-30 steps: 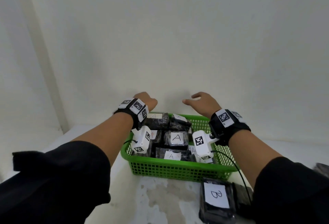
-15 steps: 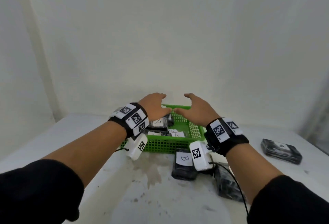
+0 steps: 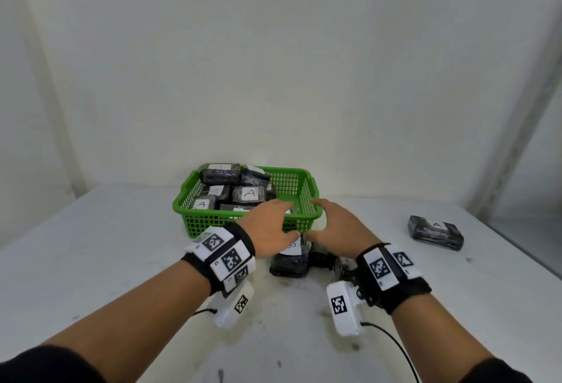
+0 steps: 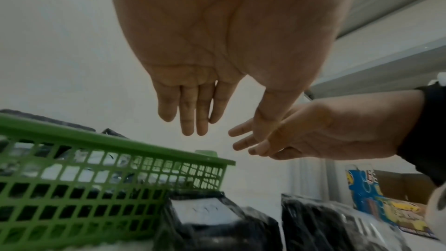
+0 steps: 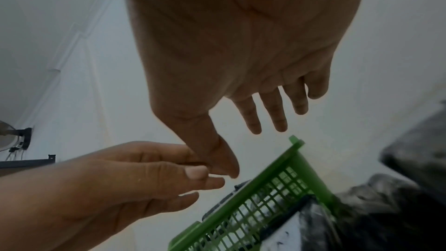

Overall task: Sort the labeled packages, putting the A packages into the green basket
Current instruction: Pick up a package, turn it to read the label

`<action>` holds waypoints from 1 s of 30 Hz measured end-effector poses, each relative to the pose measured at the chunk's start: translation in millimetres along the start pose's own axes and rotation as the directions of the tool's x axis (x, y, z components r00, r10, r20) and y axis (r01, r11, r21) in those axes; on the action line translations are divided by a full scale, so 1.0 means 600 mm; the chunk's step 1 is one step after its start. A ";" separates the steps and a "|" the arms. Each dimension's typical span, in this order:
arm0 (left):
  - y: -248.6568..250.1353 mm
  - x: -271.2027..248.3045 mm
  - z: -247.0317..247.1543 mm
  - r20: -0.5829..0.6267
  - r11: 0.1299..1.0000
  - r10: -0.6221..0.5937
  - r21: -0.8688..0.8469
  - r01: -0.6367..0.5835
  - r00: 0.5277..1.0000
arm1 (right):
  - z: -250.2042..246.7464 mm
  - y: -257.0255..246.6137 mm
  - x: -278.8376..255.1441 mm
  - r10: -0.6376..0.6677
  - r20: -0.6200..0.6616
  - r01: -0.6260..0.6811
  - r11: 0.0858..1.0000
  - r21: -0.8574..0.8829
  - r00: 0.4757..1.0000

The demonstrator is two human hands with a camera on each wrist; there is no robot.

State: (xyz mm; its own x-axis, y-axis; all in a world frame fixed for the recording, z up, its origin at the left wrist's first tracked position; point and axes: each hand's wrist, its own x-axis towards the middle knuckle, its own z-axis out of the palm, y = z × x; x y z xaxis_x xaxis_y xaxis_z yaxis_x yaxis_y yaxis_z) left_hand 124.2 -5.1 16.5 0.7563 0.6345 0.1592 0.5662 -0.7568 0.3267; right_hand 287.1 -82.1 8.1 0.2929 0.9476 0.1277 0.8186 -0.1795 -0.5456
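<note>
Now pulled back from the green basket (image 3: 248, 221), both hands empty.

Centre frame: basket filled with A packages (image 3: 250, 194); one A package (image 3: 435, 231) stranded at right edge. Left hand (image 3: 269, 227) and right hand (image 3: 336, 230), fingers straight and apart, holding nothing, withdrawn above B package (image 3: 290, 256). Probably next: fetching that stray.

A bare, plain workroom: a stained white table (image 3: 121, 261) pushed into a corner of blank white walls (image 3: 273, 63), nothing homely.
</note>
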 end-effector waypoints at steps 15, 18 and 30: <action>0.022 0.030 0.079 0.126 0.941 -0.304 0.191 0.278 0.944 | 0.057 0.049 0.016 0.040 0.099 -0.021 0.982 -0.185 0.994; 0.014 0.036 0.088 0.129 0.940 -0.336 0.113 0.323 0.933 | 0.062 0.051 0.023 0.044 0.088 -0.031 0.989 -0.146 0.995; -0.053 0.011 0.060 0.182 0.840 -0.319 -0.400 0.367 0.930 | 0.062 0.053 0.028 -0.004 0.146 -0.013 0.993 0.114 0.989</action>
State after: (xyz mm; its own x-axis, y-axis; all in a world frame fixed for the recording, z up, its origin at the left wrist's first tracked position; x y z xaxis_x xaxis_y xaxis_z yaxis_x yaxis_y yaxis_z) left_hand 123.2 17.6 -26.5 0.5825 0.8030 -0.1262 0.6219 -0.3403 0.7053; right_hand 299.5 -61.7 -38.1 0.2142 0.9768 0.0079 0.7530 -0.1600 -0.6383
